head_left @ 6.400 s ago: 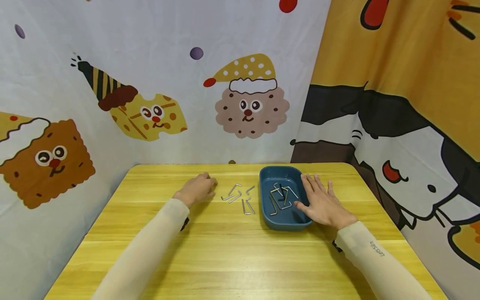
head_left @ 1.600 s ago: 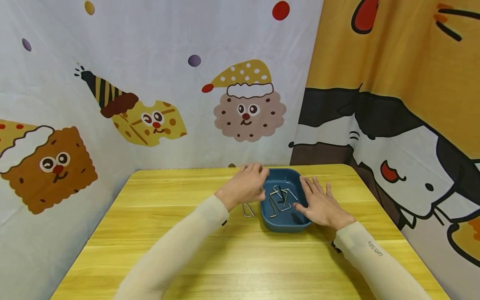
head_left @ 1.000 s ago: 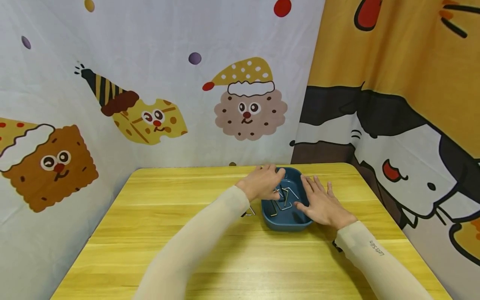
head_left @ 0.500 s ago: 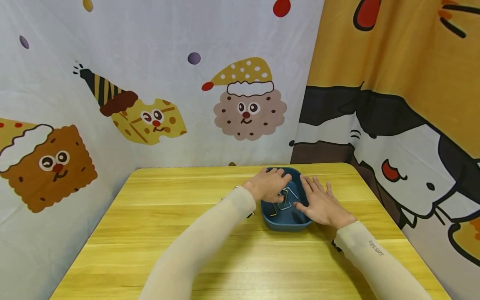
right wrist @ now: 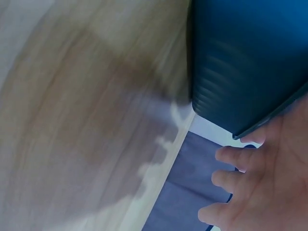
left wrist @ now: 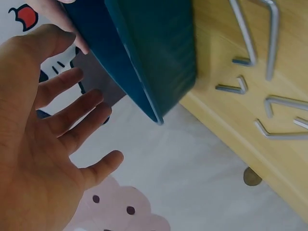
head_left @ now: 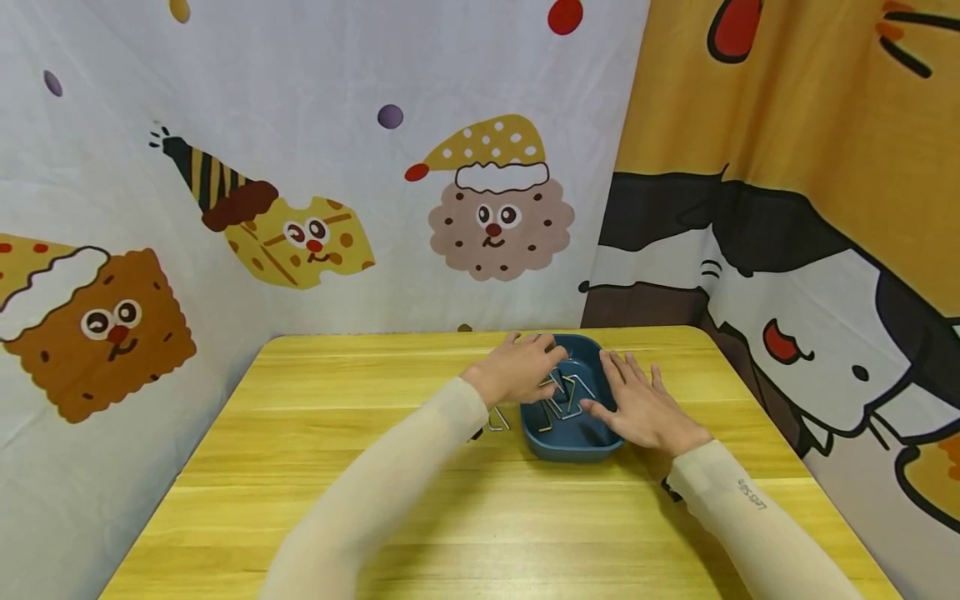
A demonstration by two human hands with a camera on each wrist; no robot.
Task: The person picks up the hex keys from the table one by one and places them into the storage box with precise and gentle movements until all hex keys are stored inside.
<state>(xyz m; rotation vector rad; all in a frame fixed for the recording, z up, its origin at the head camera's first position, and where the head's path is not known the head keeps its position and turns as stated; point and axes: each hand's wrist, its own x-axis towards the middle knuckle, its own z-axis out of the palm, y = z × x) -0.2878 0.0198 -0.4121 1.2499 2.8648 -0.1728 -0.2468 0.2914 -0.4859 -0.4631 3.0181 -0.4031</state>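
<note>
A blue tray (head_left: 573, 455) stands on the table with several L-shaped hex keys (head_left: 567, 396) inside, silver, brassy and black. Over its left rim hangs my left hand (head_left: 517, 371); in the left wrist view that hand (left wrist: 53, 125) has spread, relaxed fingers and nothing between them. My right hand (head_left: 645, 408) rests along the tray's right rim with fingers extended, and in the right wrist view the hand (right wrist: 269, 178) lies against the tray's side (right wrist: 236, 72). Silver hex keys (head_left: 497, 421) lie left of the tray, partly hidden by my left arm; several (left wrist: 272, 43) show in the left wrist view.
The wooden table (head_left: 300, 467) ends at a back edge close behind the tray. A white printed curtain (head_left: 322, 125) hangs behind it, with a yellow section (head_left: 675, 100) at the right.
Since 6.4 s ago my left hand has moved right from the table to the tray. In the last half second it has drawn back slightly left. My right hand has stayed at the rim.
</note>
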